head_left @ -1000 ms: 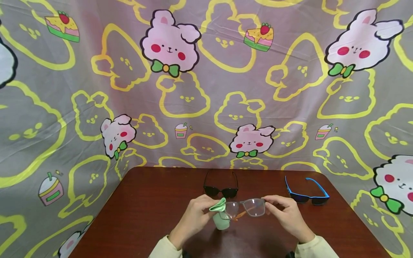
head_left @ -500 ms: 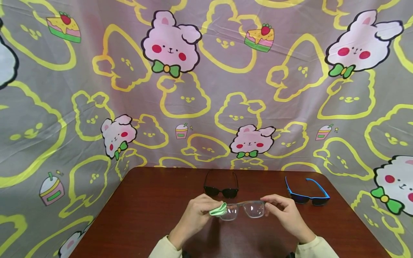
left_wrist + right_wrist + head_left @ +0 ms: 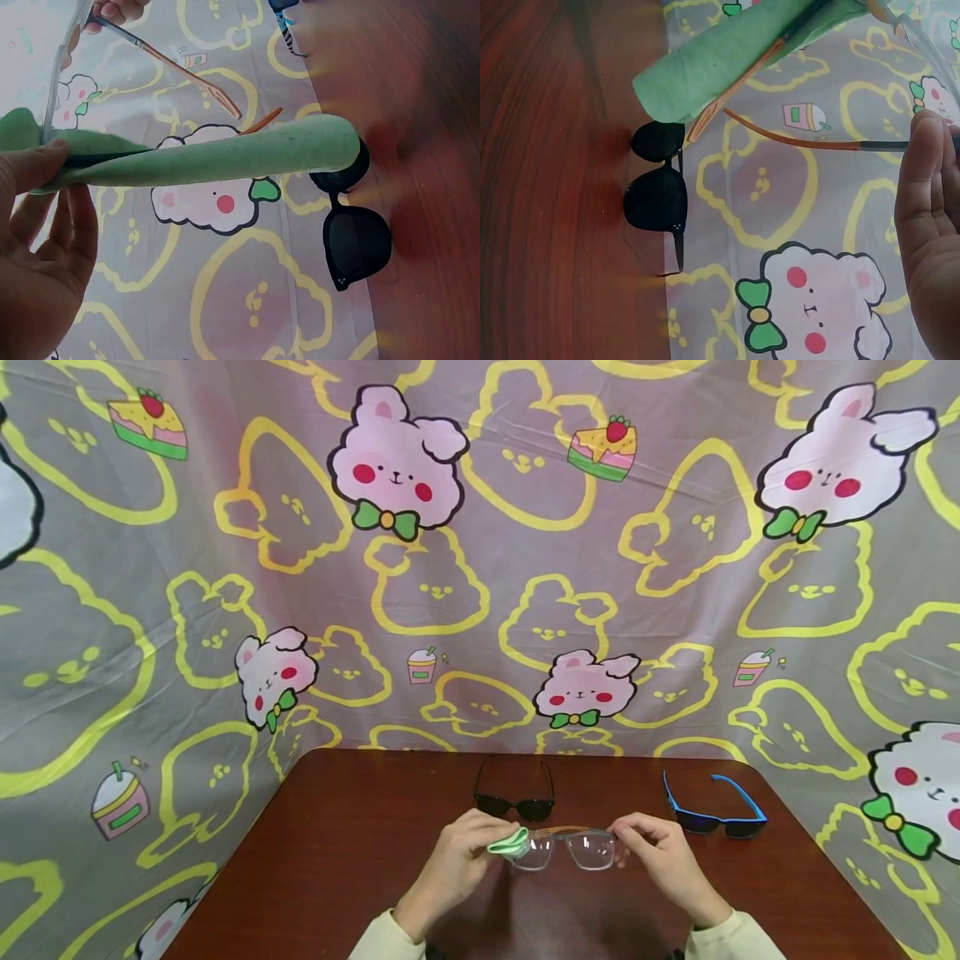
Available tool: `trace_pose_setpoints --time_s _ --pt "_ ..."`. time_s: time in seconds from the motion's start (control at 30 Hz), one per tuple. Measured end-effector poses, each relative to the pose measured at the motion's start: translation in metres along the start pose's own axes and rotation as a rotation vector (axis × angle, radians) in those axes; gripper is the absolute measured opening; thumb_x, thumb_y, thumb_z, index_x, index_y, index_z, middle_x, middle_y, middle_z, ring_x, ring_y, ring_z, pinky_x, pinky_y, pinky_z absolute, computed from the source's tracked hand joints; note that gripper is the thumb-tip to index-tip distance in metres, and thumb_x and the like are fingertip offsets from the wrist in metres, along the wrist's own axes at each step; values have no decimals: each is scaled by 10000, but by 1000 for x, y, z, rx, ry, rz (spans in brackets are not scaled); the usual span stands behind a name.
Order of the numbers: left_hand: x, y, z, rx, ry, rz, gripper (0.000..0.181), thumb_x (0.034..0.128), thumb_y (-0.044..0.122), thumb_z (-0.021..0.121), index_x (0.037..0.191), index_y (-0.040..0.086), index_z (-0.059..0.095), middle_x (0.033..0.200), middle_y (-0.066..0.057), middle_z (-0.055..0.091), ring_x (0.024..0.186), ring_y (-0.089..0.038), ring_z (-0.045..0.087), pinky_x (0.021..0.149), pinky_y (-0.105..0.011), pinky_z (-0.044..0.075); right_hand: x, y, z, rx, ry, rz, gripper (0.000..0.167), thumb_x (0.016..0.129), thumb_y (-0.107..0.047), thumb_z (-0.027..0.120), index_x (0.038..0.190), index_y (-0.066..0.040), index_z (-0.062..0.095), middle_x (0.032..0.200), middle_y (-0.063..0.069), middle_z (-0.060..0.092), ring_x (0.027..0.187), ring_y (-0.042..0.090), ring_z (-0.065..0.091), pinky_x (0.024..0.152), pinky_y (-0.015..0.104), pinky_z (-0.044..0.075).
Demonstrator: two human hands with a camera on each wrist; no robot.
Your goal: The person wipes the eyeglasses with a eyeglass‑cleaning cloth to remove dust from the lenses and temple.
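Note:
Both hands hold a pair of clear-framed eyeglasses (image 3: 592, 850) above the table, lenses facing the head camera. My left hand (image 3: 459, 853) pinches a light green cloth (image 3: 508, 843) folded round the glasses' left end. In the left wrist view the cloth (image 3: 225, 156) hangs out long from between thumb and fingers (image 3: 79, 225), along one temple arm. At the opposite end, my right hand (image 3: 663, 860) pinches the frame near the hinge. The orange-tipped temple arms (image 3: 802, 142) are unfolded and point away from me. The cloth hides part of the left arm.
Black sunglasses (image 3: 513, 807) lie just beyond the hands on the dark red-brown table (image 3: 337, 827). Blue-framed sunglasses (image 3: 720, 824) with open arms lie at the right. A cartoon-printed curtain (image 3: 450, 610) surrounds the table's back and sides.
The eyeglasses have gone from a slant to nearly level. The cloth's lower flap, which hung below the left lens, no longer shows there in the head view. Both hands stay nearly in place.

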State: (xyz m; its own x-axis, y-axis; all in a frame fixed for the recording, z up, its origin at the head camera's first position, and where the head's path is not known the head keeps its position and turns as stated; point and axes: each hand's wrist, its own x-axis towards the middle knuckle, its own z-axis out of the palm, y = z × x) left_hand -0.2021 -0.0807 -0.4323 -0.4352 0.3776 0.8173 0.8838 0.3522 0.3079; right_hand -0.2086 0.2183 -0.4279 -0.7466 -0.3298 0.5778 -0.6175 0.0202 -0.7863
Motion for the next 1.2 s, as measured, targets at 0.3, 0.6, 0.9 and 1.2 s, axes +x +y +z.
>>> trace_pose_setpoints --time_s 0.3,0.6,0.9,1.2 --pt "0 3 5 -165 71 -187 264 778 -62 696 1038 -21 709 1000 -70 604 889 -141 610 676 -219 524 0 -1 -1 20 -35 25 165 930 100 472 931 54 630 706 88 627 590 187 601 521 332 513" --pt "-2 4 3 -192 -24 -400 280 860 61 648 1137 36 684 942 -2 574 766 -57 518 624 -219 475 0 -1 -1 1 -20 16 155 929 95 482 924 56 632 724 145 623 597 178 607 530 324 520" --pt "-1 10 -3 -299 -151 -513 318 961 230 543 1252 123 616 1038 47 578 878 -76 542 743 -257 478 0 -2 -1 -6 7 35 134 924 84 503 911 68 636 746 228 625 603 185 623 541 324 526" --pt "-1 6 1 -437 -71 -556 232 942 45 544 1151 21 641 1033 -97 589 831 -47 508 701 -205 447 -2 -1 -1 5 18 28 149 908 86 531 932 27 666 757 102 676 626 172 638 560 311 530"
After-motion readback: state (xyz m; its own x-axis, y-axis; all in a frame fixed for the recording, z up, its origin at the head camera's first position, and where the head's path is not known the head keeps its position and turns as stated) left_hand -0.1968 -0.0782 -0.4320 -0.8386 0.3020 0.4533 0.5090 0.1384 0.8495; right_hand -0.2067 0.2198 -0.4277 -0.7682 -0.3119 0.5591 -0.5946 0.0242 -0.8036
